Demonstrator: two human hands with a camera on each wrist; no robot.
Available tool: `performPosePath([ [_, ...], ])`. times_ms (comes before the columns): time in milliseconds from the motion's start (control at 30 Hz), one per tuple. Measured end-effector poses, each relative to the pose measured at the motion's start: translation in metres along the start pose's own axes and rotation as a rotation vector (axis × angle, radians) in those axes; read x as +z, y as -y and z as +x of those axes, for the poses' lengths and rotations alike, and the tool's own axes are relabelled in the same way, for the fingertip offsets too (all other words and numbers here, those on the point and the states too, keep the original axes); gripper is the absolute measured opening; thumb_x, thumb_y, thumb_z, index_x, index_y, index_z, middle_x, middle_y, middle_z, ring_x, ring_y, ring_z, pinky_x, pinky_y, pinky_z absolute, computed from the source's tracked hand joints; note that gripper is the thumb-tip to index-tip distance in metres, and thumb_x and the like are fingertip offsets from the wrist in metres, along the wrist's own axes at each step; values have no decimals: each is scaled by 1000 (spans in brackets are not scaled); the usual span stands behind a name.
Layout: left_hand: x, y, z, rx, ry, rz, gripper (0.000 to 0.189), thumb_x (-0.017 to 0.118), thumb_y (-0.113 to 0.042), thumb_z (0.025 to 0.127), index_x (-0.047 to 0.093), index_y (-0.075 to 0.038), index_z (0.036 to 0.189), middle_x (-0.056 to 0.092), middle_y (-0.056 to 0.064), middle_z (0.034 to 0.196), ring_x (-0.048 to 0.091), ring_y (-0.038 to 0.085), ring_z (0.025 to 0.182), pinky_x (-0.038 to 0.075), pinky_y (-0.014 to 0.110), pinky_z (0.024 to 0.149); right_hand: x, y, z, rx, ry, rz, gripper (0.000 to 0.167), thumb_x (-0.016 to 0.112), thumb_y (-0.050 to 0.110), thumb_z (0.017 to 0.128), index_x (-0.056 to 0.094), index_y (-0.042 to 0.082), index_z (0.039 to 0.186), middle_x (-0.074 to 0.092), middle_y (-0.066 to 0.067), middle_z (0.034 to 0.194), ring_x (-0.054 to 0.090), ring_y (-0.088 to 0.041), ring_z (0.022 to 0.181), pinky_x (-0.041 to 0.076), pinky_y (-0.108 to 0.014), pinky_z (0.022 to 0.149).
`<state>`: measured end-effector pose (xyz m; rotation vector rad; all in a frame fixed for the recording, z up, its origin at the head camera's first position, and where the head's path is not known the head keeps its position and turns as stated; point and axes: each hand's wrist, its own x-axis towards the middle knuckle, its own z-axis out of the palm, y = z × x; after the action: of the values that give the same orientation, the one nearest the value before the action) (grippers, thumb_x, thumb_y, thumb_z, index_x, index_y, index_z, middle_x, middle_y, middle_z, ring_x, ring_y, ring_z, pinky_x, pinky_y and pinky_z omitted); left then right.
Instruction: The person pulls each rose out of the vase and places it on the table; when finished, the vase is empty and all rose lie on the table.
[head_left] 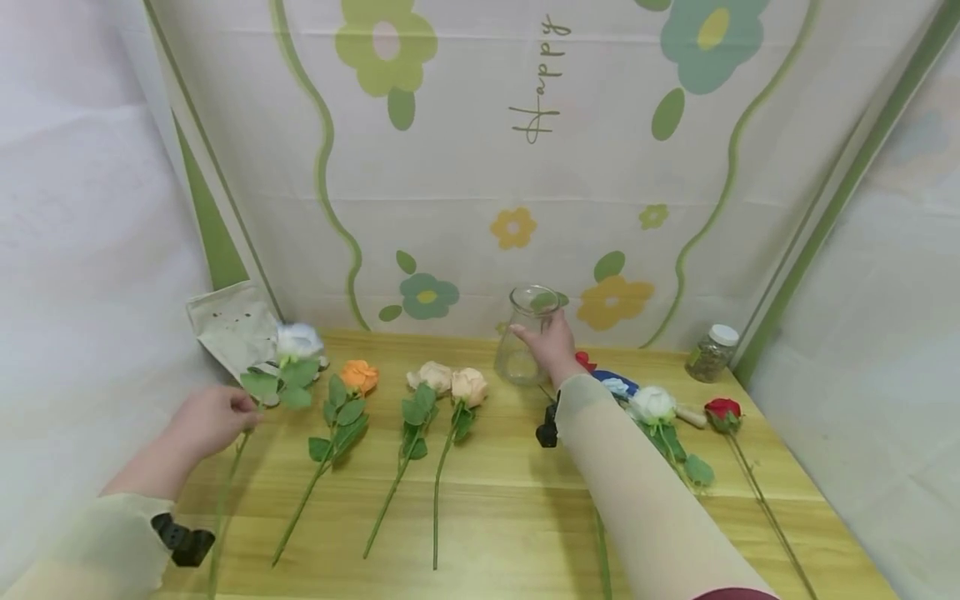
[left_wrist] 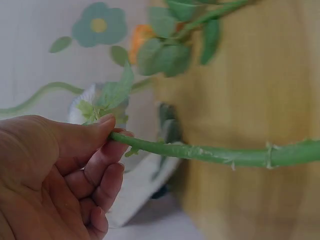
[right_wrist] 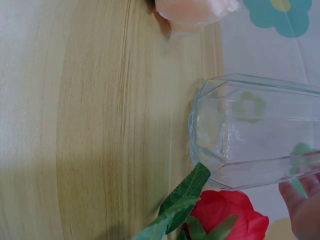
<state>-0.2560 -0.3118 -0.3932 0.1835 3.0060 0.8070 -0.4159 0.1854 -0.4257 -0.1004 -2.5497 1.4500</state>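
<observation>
My left hand (head_left: 206,425) pinches the green stem of a pale bluish-white rose (head_left: 298,342) between thumb and fingertips. The left wrist view shows the stem (left_wrist: 215,154) running right from the fingertips, with the bloom blurred behind the hand. At the back of the table stands a clear glass vase (head_left: 517,367). My right hand (head_left: 553,343) grips its upper right side; only some fingertips show in the right wrist view. No stems show inside the vase (right_wrist: 260,127). A red rose (right_wrist: 227,212) lies beside its base.
An orange rose (head_left: 360,377) and two cream roses, one of them a peach-cream rose (head_left: 468,387), lie between the hands. Right of the right forearm are a white rose (head_left: 654,406), a long-stemmed red rose (head_left: 723,408) and a lidded jar (head_left: 711,354). A beige cloth bag (head_left: 232,321) sits back left.
</observation>
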Motion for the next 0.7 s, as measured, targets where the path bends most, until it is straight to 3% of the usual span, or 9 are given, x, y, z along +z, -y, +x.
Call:
performPosePath([
  [200, 32, 22, -4, -13, 11, -26, 24, 70, -12, 89, 59, -8, 69, 51, -1, 65, 43, 18, 58, 37, 33, 52, -2, 3, -3, -9, 7, 10, 87, 77, 45, 85, 28, 17, 152, 33, -10, 156, 28, -32, 143, 27, -52, 113],
  [367, 51, 24, 1, 0, 29, -34, 36, 72, -13, 86, 44, -12, 63, 39, -3, 57, 39, 16, 54, 34, 32, 51, -9, 4, -7, -22, 18, 33, 90, 77, 48, 83, 28, 16, 152, 32, -12, 157, 27, -33, 143, 27, -53, 113],
  [600, 55, 19, 3, -41, 100, 34, 32, 76, -20, 81, 49, -12, 67, 47, 0, 63, 44, 18, 58, 36, 33, 52, -9, -4, -10, -21, 25, 13, 91, 76, 47, 85, 25, 15, 153, 31, -16, 157, 26, -35, 143, 25, -54, 113],
  [700, 44, 15, 9, -51, 118, 67, 38, 79, -30, 80, 48, -13, 66, 46, -1, 62, 43, 17, 56, 36, 32, 50, -10, -2, -10, -23, 19, 10, 89, 76, 43, 86, 25, 15, 153, 31, -17, 157, 27, -36, 143, 26, -55, 113],
])
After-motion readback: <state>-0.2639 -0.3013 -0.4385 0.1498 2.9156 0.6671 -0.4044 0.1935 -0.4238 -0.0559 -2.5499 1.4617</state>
